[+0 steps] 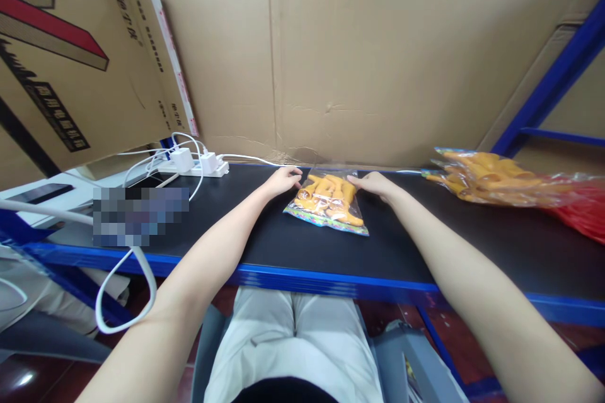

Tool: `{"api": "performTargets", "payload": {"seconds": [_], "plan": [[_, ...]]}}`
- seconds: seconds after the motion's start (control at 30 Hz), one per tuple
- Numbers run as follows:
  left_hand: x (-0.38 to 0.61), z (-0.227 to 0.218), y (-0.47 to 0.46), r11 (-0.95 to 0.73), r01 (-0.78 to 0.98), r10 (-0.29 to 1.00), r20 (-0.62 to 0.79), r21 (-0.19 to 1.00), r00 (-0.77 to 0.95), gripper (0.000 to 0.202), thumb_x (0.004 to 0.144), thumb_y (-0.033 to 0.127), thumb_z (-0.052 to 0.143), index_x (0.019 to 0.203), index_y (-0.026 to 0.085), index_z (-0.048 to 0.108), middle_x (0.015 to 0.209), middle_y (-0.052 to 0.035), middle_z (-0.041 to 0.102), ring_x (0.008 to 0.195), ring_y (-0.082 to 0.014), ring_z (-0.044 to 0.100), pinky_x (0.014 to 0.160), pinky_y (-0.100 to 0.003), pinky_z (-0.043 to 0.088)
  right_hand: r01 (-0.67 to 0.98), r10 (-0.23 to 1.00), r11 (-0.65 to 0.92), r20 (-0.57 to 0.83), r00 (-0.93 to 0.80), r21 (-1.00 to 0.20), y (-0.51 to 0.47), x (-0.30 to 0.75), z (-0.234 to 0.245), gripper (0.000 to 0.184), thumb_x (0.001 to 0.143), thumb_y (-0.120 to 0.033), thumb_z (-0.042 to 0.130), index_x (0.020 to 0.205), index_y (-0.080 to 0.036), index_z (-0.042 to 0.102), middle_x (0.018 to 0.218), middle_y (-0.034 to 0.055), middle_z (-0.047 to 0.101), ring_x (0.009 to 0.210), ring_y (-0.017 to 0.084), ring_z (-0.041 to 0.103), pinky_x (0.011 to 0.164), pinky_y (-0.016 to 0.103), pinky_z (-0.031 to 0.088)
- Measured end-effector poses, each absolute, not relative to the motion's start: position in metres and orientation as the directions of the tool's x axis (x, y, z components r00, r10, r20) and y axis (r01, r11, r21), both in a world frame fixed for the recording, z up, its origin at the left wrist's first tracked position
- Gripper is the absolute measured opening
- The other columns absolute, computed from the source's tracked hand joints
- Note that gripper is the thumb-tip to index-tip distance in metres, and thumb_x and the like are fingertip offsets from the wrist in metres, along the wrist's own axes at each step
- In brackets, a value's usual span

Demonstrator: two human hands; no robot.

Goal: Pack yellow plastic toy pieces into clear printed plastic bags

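Observation:
A clear plastic bag [326, 198] of orange-yellow pieces, whose kind I cannot make out, lies flat on the black tabletop [293, 252] in front of me. Its near edge has a colourful printed strip. At the bag's left side is my left hand [282, 181], open, with thumb and fingers apart and the tips near the plastic. My right hand [377, 184] has its fingers closed at the upper right corner of the bag; some of those fingers are hidden.
Another bag of orange-yellow pieces [491, 176] lies to the right, beside red plastic [581, 208]. On the left are a white power strip [220, 169] with chargers and cables, plus a blurred-out object [142, 214]. Cardboard [378, 63] walls the back; a blue edge [331, 282] runs along the front.

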State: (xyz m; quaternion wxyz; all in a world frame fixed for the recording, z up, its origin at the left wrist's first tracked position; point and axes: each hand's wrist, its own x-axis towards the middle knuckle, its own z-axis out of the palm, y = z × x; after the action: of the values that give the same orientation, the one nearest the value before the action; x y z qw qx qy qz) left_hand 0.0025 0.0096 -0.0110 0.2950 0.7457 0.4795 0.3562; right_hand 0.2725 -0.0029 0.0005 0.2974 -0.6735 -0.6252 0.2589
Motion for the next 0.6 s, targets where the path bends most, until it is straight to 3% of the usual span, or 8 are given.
{"api": "performTargets", "payload": {"seconds": [0.1, 0.2, 0.3, 0.37, 0.43, 0.6], "plan": [[0.007, -0.008, 0.004, -0.294, 0.452, 0.929, 0.139, 0.842, 0.344, 0.024, 0.082, 0.025, 0.044, 0.095, 0.013, 0.060, 0.054, -0.0026, 0.063, 0.058, -0.0160, 0.062, 0.062, -0.027, 0.046, 0.641, 0.991, -0.112, -0.034, 0.133, -0.760, -0.009, 0.263, 0.002, 0.025, 0.069, -0.037, 0.064, 0.062, -0.014, 0.061, 0.069, 0.0081, 0.062, 0.072, 0.018, 0.055, 0.060, 0.027, 0.039], [0.006, -0.009, 0.007, -0.297, 0.476, 0.935, 0.152, 0.828, 0.319, 0.025, 0.082, 0.026, 0.043, 0.095, 0.012, 0.060, 0.048, -0.0013, 0.060, 0.055, -0.0158, 0.061, 0.064, -0.028, 0.046, 0.578, 0.996, -0.073, -0.026, 0.090, -0.813, -0.017, 0.252, 0.005, 0.013, 0.067, -0.025, 0.065, 0.062, -0.014, 0.061, 0.062, 0.0039, 0.060, 0.063, 0.013, 0.053, 0.054, 0.023, 0.036], [0.002, -0.016, 0.017, -0.302, 0.543, 0.953, 0.235, 0.784, 0.190, 0.026, 0.080, 0.027, 0.049, 0.098, 0.011, 0.059, 0.075, -0.0079, 0.068, 0.074, -0.0177, 0.064, 0.075, -0.028, 0.045, 0.545, 1.000, -0.007, 0.007, 0.023, -0.838, -0.021, 0.246, 0.007, 0.008, 0.066, -0.019, 0.065, 0.062, -0.013, 0.062, 0.061, 0.0024, 0.060, 0.060, 0.011, 0.053, 0.055, 0.022, 0.036], [-0.002, -0.021, 0.021, -0.278, 0.591, 0.958, 0.260, 0.757, 0.118, 0.036, 0.076, 0.033, 0.056, 0.103, 0.009, 0.058, 0.099, -0.0134, 0.066, 0.091, -0.0204, 0.061, 0.081, -0.029, 0.043, 0.539, 0.999, 0.032, 0.008, -0.047, -0.842, -0.022, 0.246, 0.005, 0.006, 0.067, -0.019, 0.063, 0.065, -0.013, 0.063, 0.063, 0.0022, 0.062, 0.061, 0.010, 0.054, 0.056, 0.022, 0.036], [-0.005, -0.023, 0.023, -0.246, 0.610, 0.968, 0.227, 0.753, 0.110, 0.042, 0.074, 0.039, 0.057, 0.103, 0.009, 0.059, 0.106, -0.0143, 0.063, 0.095, -0.0219, 0.059, 0.082, -0.029, 0.042, 0.528, 0.990, 0.072, -0.003, -0.141, -0.846, -0.020, 0.247, 0.003, 0.008, 0.068, -0.021, 0.062, 0.069, -0.013, 0.064, 0.068, 0.0025, 0.064, 0.064, 0.010, 0.055, 0.057, 0.022, 0.035], [-0.007, -0.020, 0.018, -0.155, 0.606, 0.987, 0.146, 0.780, 0.064, 0.019, 0.073, 0.029, 0.057, 0.070, 0.011, 0.064, 0.075, -0.0075, 0.066, 0.074, -0.0179, 0.060, 0.068, -0.026, 0.042, 0.462, 0.944, 0.104, -0.059, -0.324, -0.881, -0.012, 0.252, -0.005, 0.014, 0.070, -0.026, 0.063, 0.076, -0.013, 0.064, 0.074, 0.0041, 0.066, 0.066, 0.009, 0.057, 0.056, 0.019, 0.035]]}}
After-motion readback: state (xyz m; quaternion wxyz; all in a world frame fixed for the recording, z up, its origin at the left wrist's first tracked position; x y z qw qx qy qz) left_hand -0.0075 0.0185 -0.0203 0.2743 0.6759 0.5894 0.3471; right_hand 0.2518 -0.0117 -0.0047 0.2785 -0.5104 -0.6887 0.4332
